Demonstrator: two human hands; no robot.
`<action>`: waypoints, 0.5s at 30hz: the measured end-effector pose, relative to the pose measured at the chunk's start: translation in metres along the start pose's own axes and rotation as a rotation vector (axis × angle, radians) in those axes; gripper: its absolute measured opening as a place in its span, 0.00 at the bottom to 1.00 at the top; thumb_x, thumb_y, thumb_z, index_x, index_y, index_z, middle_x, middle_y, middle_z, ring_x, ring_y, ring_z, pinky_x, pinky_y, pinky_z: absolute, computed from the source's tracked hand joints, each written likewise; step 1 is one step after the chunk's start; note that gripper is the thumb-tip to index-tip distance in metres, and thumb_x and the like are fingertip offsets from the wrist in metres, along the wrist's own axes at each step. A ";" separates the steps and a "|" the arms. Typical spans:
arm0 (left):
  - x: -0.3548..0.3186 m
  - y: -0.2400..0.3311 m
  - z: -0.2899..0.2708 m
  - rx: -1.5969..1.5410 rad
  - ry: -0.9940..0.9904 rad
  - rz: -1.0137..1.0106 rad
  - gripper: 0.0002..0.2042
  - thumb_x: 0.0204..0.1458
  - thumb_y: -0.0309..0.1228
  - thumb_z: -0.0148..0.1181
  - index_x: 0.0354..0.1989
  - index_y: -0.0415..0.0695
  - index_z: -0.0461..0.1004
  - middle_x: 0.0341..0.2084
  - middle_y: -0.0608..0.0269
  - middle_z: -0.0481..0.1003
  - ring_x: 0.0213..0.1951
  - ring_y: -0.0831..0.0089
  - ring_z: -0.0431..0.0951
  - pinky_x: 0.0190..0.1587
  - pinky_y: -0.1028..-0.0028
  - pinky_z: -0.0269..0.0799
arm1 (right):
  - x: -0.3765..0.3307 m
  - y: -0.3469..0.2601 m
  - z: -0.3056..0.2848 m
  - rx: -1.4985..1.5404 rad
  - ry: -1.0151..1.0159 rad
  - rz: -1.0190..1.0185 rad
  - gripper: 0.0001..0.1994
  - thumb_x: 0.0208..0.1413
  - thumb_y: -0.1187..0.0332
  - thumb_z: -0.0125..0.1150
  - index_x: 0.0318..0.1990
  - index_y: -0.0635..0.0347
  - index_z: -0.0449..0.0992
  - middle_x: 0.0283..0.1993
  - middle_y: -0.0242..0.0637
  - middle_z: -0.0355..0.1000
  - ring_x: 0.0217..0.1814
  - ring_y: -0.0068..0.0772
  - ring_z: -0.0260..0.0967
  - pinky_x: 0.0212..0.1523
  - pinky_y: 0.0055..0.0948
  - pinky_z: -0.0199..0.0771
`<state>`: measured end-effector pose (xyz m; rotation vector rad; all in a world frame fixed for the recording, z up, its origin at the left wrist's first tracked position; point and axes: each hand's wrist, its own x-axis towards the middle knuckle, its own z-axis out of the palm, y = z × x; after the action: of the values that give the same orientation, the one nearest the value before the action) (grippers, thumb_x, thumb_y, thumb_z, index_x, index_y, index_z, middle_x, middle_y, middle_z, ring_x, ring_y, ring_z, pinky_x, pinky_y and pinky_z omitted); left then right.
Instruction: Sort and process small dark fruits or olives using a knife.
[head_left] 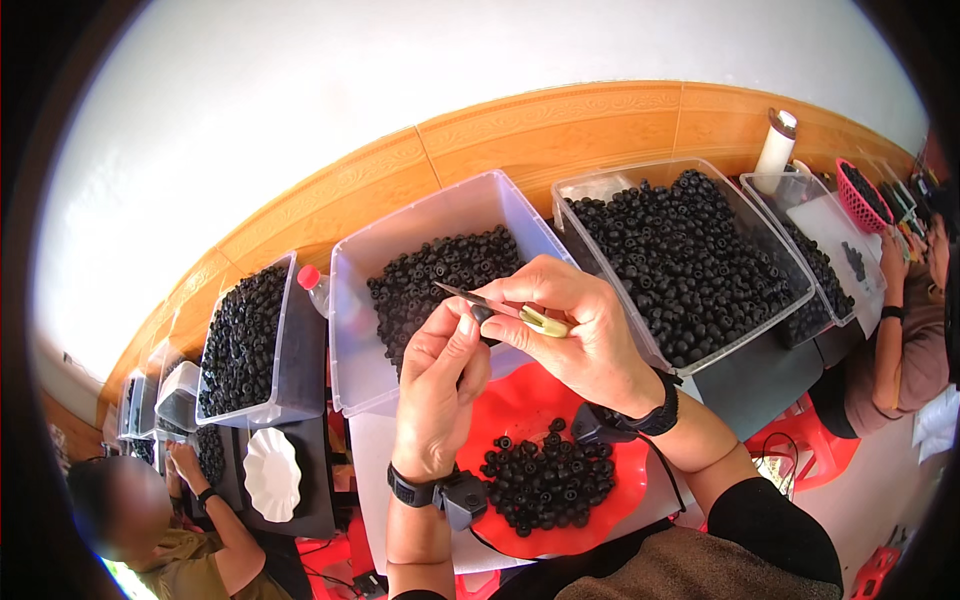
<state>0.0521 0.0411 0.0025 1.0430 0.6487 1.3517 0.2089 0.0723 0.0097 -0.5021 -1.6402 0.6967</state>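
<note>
The work in hand looks like a trimming or picking step on one small black ring-shaped part. The left hand (437, 395) pinches that black part (481, 313) between thumb and fingertips, its grip closed on the piece. The right hand (578, 330) is closed around a small tool with a yellow-green handle (543, 322), whose thin metal blade (462, 293) points left toward the piece. The blade tip lies just above and to the left of the held part, very near it; whether it touches cannot be told.

By my judgement, the next move calls for a steady, fine stroke of the blade at the part's edge, with the left fingertips kept clear of the tip.

Near the person, under both hands, a red scalloped plate (520, 398) carries a heap of black parts (545, 478). Farther off, a clear bin (440, 215) holds many more, and a second clear bin (690, 170) stands to its right, fuller. All rest on a dark surface (745, 375). A white plate (272, 474) lies to the left, beside another person (190, 545); a further person (915, 330) sits at the right.
</note>
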 end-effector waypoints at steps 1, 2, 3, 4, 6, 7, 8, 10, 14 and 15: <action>-0.001 0.002 -0.001 -0.040 -0.039 -0.061 0.08 0.62 0.32 0.48 0.43 0.42 0.70 0.18 0.76 0.66 0.13 0.89 0.51 0.16 0.83 0.43 | 0.001 0.001 0.000 -0.039 0.002 -0.076 0.10 0.48 0.77 0.66 0.40 0.60 0.78 0.31 0.34 0.70 0.29 0.26 0.68 0.30 0.23 0.70; -0.001 0.004 0.000 -0.081 -0.078 -0.121 0.09 0.62 0.33 0.48 0.43 0.42 0.70 0.16 0.77 0.64 0.13 0.88 0.51 0.16 0.83 0.43 | 0.000 0.000 0.000 -0.038 0.002 -0.076 0.10 0.48 0.77 0.66 0.40 0.60 0.78 0.31 0.34 0.70 0.29 0.26 0.68 0.30 0.23 0.70; -0.002 0.005 0.001 -0.080 -0.077 -0.121 0.09 0.62 0.33 0.48 0.43 0.42 0.70 0.16 0.77 0.64 0.13 0.88 0.51 0.16 0.83 0.43 | -0.001 -0.001 0.000 -0.045 -0.003 -0.092 0.10 0.48 0.78 0.66 0.40 0.59 0.78 0.31 0.34 0.70 0.29 0.26 0.69 0.30 0.24 0.70; -0.003 0.006 0.002 -0.094 -0.054 -0.144 0.09 0.62 0.32 0.48 0.44 0.42 0.70 0.15 0.77 0.63 0.12 0.88 0.51 0.16 0.83 0.44 | -0.001 -0.002 -0.001 -0.053 -0.007 -0.108 0.11 0.48 0.78 0.65 0.40 0.58 0.79 0.31 0.35 0.70 0.30 0.27 0.69 0.30 0.24 0.69; -0.003 0.005 0.001 -0.108 -0.031 -0.167 0.10 0.62 0.32 0.47 0.46 0.41 0.69 0.13 0.76 0.61 0.12 0.88 0.51 0.16 0.83 0.44 | -0.002 -0.002 -0.001 -0.115 -0.005 -0.143 0.10 0.48 0.79 0.65 0.40 0.58 0.79 0.32 0.35 0.70 0.29 0.27 0.69 0.29 0.24 0.69; -0.003 0.003 -0.003 -0.125 -0.076 -0.149 0.10 0.61 0.31 0.47 0.47 0.41 0.69 0.14 0.76 0.62 0.12 0.88 0.52 0.17 0.83 0.44 | -0.002 -0.002 -0.001 -0.179 -0.002 -0.176 0.10 0.48 0.79 0.64 0.39 0.58 0.79 0.32 0.36 0.70 0.29 0.28 0.69 0.29 0.24 0.69; -0.003 0.001 -0.006 -0.143 -0.121 -0.132 0.11 0.61 0.30 0.48 0.49 0.40 0.68 0.14 0.76 0.62 0.12 0.87 0.52 0.17 0.83 0.44 | -0.002 -0.003 -0.001 -0.179 -0.001 -0.177 0.10 0.48 0.79 0.64 0.39 0.58 0.79 0.32 0.36 0.70 0.29 0.28 0.69 0.29 0.24 0.69; -0.001 0.001 -0.007 -0.149 -0.137 -0.128 0.12 0.60 0.30 0.48 0.50 0.40 0.67 0.15 0.75 0.63 0.13 0.87 0.52 0.17 0.83 0.45 | -0.001 -0.004 0.000 -0.188 0.020 -0.178 0.08 0.47 0.79 0.64 0.36 0.59 0.79 0.30 0.37 0.70 0.27 0.28 0.68 0.28 0.25 0.68; 0.000 0.005 -0.008 -0.192 -0.052 -0.120 0.11 0.62 0.33 0.48 0.48 0.41 0.68 0.22 0.71 0.69 0.13 0.87 0.52 0.18 0.83 0.46 | -0.003 -0.007 -0.007 -0.135 0.006 -0.090 0.07 0.49 0.76 0.66 0.37 0.60 0.77 0.25 0.36 0.69 0.23 0.27 0.67 0.26 0.24 0.67; -0.001 0.006 -0.010 -0.214 -0.058 -0.113 0.12 0.62 0.33 0.48 0.48 0.41 0.68 0.27 0.69 0.71 0.13 0.87 0.52 0.18 0.83 0.46 | -0.003 -0.010 -0.006 -0.126 -0.005 0.013 0.08 0.50 0.74 0.66 0.38 0.61 0.76 0.23 0.36 0.69 0.22 0.27 0.67 0.24 0.24 0.66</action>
<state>0.0405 0.0422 0.0032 0.8574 0.5002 1.2578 0.2162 0.0639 0.0152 -0.6029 -1.6937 0.6067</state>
